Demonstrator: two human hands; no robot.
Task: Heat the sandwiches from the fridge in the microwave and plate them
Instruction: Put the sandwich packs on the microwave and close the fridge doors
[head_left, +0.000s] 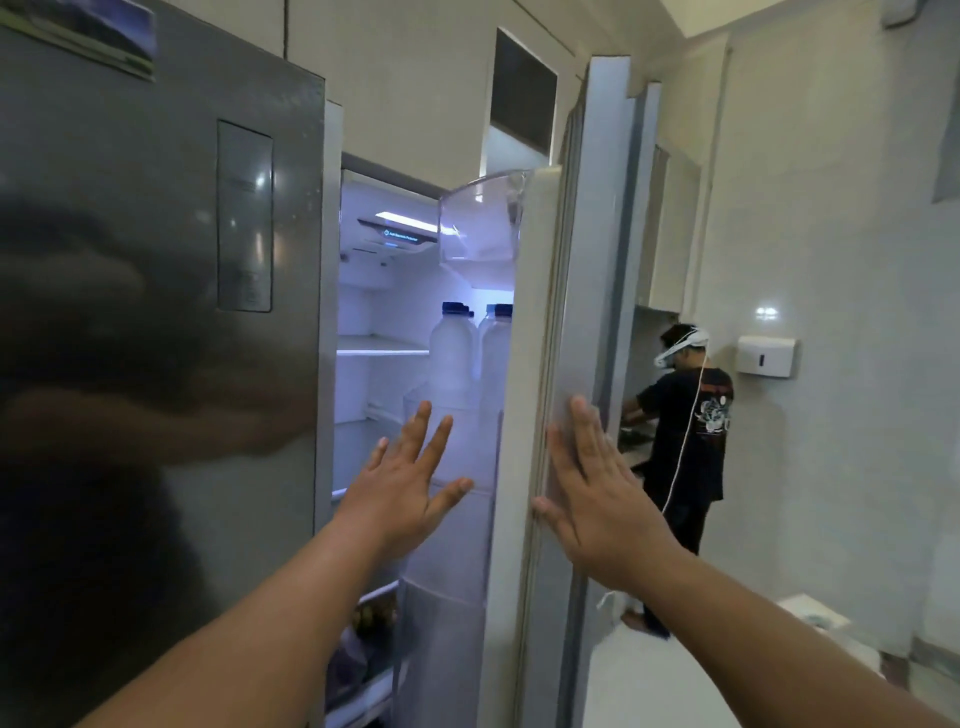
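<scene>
A side-by-side fridge fills the left and middle. Its right door (530, 322) stands partly open, lit from inside. My right hand (597, 483) lies flat against the outer face of that door, fingers spread. My left hand (410, 478) hovers open in front of the gap, palm toward the door bins. Two frosted water bottles (452, 358) with blue caps stand in the door shelf. No sandwiches are visible; the lower shelves (363, 634) hold dark, unclear items.
The closed left fridge door (156, 312) is glossy steel. Another person (685, 415) in a black shirt and a headset stands at a counter behind the door. A white dispenser (766, 356) hangs on the tiled wall.
</scene>
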